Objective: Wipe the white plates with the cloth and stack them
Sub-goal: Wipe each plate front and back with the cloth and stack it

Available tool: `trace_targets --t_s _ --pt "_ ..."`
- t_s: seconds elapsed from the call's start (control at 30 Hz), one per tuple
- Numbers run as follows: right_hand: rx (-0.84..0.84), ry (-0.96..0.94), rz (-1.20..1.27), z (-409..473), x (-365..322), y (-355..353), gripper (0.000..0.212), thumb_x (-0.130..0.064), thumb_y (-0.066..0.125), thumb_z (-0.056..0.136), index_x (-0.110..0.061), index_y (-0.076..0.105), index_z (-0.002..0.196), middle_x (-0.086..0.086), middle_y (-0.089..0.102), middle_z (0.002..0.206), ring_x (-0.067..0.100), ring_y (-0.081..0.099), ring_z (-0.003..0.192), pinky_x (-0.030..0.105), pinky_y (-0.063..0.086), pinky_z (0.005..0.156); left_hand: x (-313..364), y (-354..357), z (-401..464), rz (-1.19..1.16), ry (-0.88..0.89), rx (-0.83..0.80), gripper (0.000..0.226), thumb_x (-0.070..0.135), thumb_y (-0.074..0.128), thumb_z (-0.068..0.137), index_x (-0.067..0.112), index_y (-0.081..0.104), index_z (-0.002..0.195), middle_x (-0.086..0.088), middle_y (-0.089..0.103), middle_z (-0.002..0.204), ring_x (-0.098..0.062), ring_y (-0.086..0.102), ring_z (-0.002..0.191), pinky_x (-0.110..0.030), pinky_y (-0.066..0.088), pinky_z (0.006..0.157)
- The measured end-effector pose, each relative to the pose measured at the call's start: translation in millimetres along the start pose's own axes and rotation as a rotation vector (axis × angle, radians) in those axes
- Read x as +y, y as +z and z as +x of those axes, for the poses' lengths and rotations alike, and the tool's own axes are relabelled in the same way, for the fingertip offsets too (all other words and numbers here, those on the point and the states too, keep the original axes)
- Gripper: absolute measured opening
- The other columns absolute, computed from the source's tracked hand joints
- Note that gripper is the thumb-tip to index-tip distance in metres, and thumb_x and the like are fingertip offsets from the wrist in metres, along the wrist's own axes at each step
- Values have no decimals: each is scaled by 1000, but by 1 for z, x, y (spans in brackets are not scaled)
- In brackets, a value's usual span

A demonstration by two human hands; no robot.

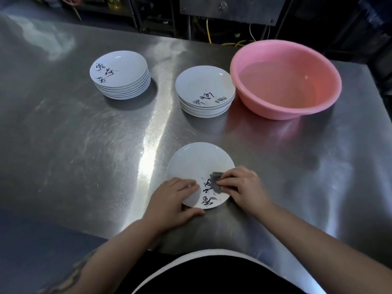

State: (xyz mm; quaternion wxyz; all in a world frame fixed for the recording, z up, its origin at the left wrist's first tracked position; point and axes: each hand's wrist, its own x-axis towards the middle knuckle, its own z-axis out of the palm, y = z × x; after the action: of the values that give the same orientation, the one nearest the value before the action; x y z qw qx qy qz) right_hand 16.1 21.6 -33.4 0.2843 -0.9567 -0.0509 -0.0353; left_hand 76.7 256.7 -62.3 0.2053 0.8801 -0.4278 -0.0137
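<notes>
- We are reading black brush-style characters with faint pink strokes on the top plate of each stack and on the single plate (197,164); we cannot tell what they say.
- We are working on a brushed stainless-steel table (84,134) that is reflecting bright streaks of light; its near edge is showing at the lower left.
- Behind the table we are seeing dark equipment with yellow and white wires (209,32), too dim to identify.
- We are counting one single white plate near the table's front edge and two stacks farther back, well apart from each other.
- The left stack (121,75) is showing about seven rims; the right stack (205,92) is showing about five, though the exact counts are unclear.
- One pink basin (285,78) is holding clear water and sitting just beside the right stack.
- Our left hand (171,200) is gripping the single plate's near-left rim, fingers over the top and thumb curled at the edge.
- Our right hand (240,187) is pinching one small grey cloth (215,181) and pressing it onto the plate's right side.
</notes>
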Motion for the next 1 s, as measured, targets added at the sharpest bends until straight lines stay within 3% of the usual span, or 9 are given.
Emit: trace_targets --t_s 0.07,0.13,0.23,0.37,0.57,0.73,0.83,0.9,1.0 --pt "40 65 -33 3 8 -6 15 -11 81 73 -15 80 88 3 73 92 30 66 88 44 51 78 -14 -10 4 -20 33 -73 67 62 65 78 14 70 124 -3 64 133 -25 60 124 -42 45 106" --pt "98 87 -37 0 2 -1 17 -9 84 69 -13 80 85 3 73 88 30 67 83 43 53 74 -20 -12 5 -9 12 -83 67 60 66 78 15 68 127 -1 60 138 -23 53 132 -44 40 112" --pt "96 40 0 -10 -19 17 18 -8 86 65 -15 79 81 2 72 82 29 66 75 36 53 71 -4 -1 -2 56 -39 20 64 63 65 76 15 74 117 -3 67 128 -23 65 118 -43 52 99" --pt "-28 -32 10 -7 -18 14 13 -14 80 74 -17 79 86 0 72 89 28 65 85 36 48 76 11 4 -6 97 -129 83 67 71 58 73 16 77 107 -1 73 115 -22 70 99 -34 56 81" --pt "167 109 -37 -8 -15 15 16 -7 83 69 -14 80 82 1 72 84 31 65 79 39 52 72 -11 -7 -4 77 7 27 64 57 74 72 11 74 117 -4 68 128 -25 65 114 -41 53 97" --pt "24 -15 67 -13 -19 24 11 -18 74 79 -18 78 90 -2 70 90 26 63 85 41 52 76 -4 1 -5 23 -26 46 63 53 84 68 13 74 115 -4 69 125 -25 68 107 -37 54 92" --pt "-58 -71 79 -11 -10 15 18 -29 71 83 -20 77 98 -3 70 100 22 63 93 39 51 83 -18 -7 2 35 109 62 49 34 90 67 11 77 109 -5 72 118 -25 72 96 -35 57 83" --pt "-87 -73 79 -13 -9 13 26 -35 73 80 -21 76 102 -3 69 104 21 63 98 40 50 86 -22 -10 4 100 203 110 34 30 76 78 10 78 105 -5 73 115 -24 74 92 -35 59 78" --pt "-72 -57 100 -15 -14 10 35 -36 80 73 -21 75 104 -4 68 106 20 61 101 41 48 88 -19 -11 3 114 267 189 46 42 45 100 11 79 103 -4 74 114 -23 74 91 -34 60 77"
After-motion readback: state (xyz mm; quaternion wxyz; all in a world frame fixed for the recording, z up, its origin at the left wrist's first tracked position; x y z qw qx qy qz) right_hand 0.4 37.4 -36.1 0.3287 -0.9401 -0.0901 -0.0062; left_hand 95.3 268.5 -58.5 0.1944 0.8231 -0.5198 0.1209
